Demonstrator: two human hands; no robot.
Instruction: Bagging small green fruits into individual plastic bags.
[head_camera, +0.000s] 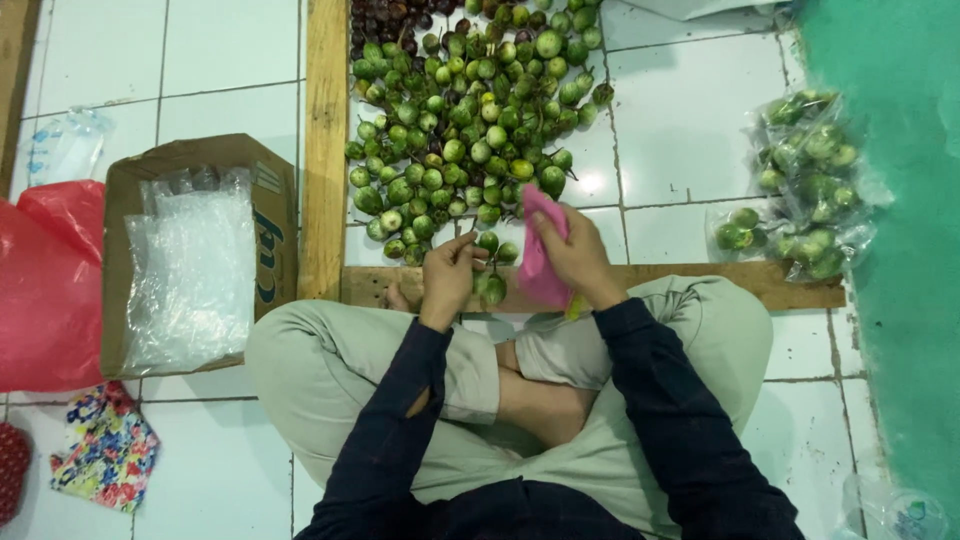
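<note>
I sit cross-legged on a white tiled floor in front of a big heap of small round green eggplants (470, 110). My left hand (447, 272) pinches one small green eggplant (487, 243) at the near edge of the heap. My right hand (572, 258) grips a pink cloth (540, 262), with another green eggplant (492, 288) just below, between the two hands. Both arms are in dark blue sleeves.
Wooden planks (325, 150) frame the heap at left and front. A cardboard box (270, 230) of clear plastic bags stands at left, beside a red plastic bag (50, 290). Filled clear bags of eggplants (805, 190) lie at right by a green mat (900, 200). A floral cloth (105, 450) lies lower left.
</note>
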